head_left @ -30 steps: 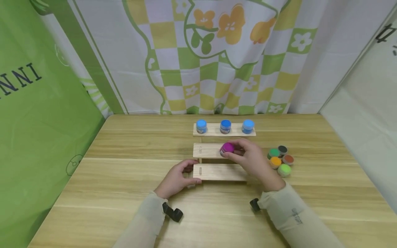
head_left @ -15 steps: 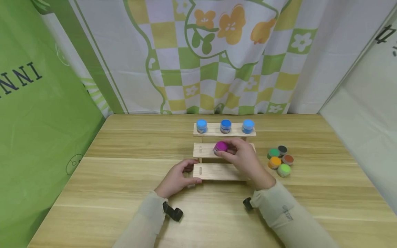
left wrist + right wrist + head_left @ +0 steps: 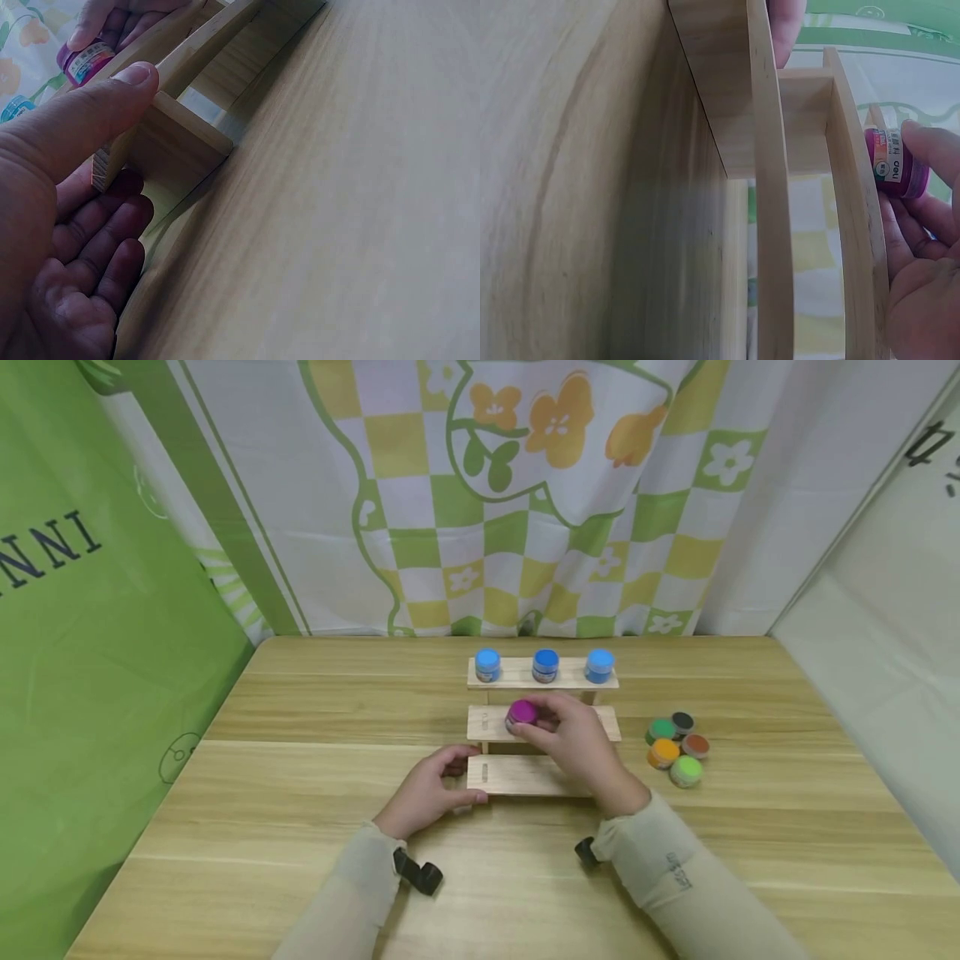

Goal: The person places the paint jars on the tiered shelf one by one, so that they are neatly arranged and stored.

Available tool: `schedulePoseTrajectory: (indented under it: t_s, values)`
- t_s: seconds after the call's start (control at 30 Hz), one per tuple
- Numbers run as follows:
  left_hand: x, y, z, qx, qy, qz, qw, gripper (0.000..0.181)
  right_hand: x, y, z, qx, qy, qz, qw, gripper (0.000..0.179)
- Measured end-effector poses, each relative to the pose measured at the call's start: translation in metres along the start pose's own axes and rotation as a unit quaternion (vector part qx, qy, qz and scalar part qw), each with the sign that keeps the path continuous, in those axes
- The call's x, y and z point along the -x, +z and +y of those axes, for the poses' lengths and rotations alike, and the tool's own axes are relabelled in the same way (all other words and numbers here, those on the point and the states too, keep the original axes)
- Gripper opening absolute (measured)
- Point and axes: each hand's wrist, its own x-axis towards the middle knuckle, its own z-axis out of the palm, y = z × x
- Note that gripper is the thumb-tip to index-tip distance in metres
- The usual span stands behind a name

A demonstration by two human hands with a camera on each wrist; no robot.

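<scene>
A small wooden three-step rack (image 3: pixel 525 775) stands on the table. My right hand (image 3: pixel 581 743) pinches a purple-lidded paint jar (image 3: pixel 521 714) between thumb and fingers, right at the middle step, left of its centre. In the right wrist view the jar (image 3: pixel 894 161) shows a white "deli" label, upright against the step's surface. My left hand (image 3: pixel 431 789) grips the left end of the lowest step; in the left wrist view its thumb (image 3: pixel 135 82) lies over the plank end and the fingers curl beneath. Two light blue jars (image 3: pixel 487 666) flank a darker blue jar (image 3: pixel 545 666) on the top step.
Right of the rack, several more paint jars stand clustered: dark green (image 3: pixel 662 732), black (image 3: pixel 682 723), brown (image 3: pixel 696 746), orange (image 3: pixel 663 753) and light green (image 3: pixel 686 772). A patterned curtain (image 3: pixel 525 552) hangs behind the wooden table (image 3: pixel 337 693).
My right hand has moved left along the middle step with the purple-lidded paint jar, uncovering the step's right end. My left hand keeps its place on the rack.
</scene>
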Motion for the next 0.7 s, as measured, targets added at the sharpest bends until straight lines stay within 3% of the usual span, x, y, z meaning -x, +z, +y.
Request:
schedulePoseTrajectory:
  t_s: [0.7]
  values:
    - [0.001,-0.001,0.003,0.006,0.001,-0.004,1.0000,0.063,-0.006,0.016,-0.014,-0.007,0.009,-0.010,0.9999,0.039]
